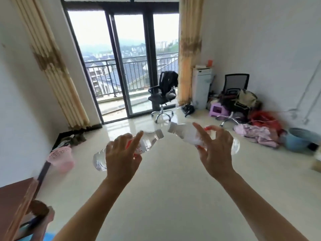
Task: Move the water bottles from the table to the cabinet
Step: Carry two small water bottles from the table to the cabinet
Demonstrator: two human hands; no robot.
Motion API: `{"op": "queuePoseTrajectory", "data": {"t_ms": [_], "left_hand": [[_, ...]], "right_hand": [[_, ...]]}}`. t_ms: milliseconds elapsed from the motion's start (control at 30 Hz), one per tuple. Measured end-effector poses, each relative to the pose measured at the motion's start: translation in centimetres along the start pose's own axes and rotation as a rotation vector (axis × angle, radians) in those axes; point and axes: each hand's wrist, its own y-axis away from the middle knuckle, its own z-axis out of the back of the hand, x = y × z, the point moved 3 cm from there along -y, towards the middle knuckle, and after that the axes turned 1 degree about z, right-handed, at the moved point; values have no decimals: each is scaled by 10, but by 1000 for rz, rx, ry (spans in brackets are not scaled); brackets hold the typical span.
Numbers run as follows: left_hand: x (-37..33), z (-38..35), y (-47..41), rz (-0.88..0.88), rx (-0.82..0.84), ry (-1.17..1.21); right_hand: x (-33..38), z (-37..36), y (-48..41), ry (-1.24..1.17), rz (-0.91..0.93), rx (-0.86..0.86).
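Head view, left hand (121, 153): grips the left bottle (149, 141) mid-body, index finger straight; the bottle lies sideways in the air.
Right hand (215, 150): grips the right bottle (182, 134) likewise; the two caps nearly meet.
Table (13, 193): lower left, well apart from both bottles.
Cabinet: perhaps the white unit (201, 87) by the far curtain; cannot tell.
Risk: lifted index fingers loosen each hold, so a tilted bottle could slip; the caps could knock.
Writing: red label print, too blurred to read.

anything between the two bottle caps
Nothing. In the head view the caps of the left bottle and right bottle face each other across a bare gap, only floor behind.
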Motion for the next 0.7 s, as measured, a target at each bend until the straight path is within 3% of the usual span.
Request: {"op": "queuePoseTrajectory", "data": {"t_ms": [200,400,700], "left_hand": [[-153,-87,-64,-151,119,163],[-284,-198,-127,-346,114,307],[-502,-327,-230,-569,170,700]], "right_hand": [[-163,75,27,207,-236,67],[-300,111,52,435,-374,120],[-445,208,50,790,-514,154]]}}
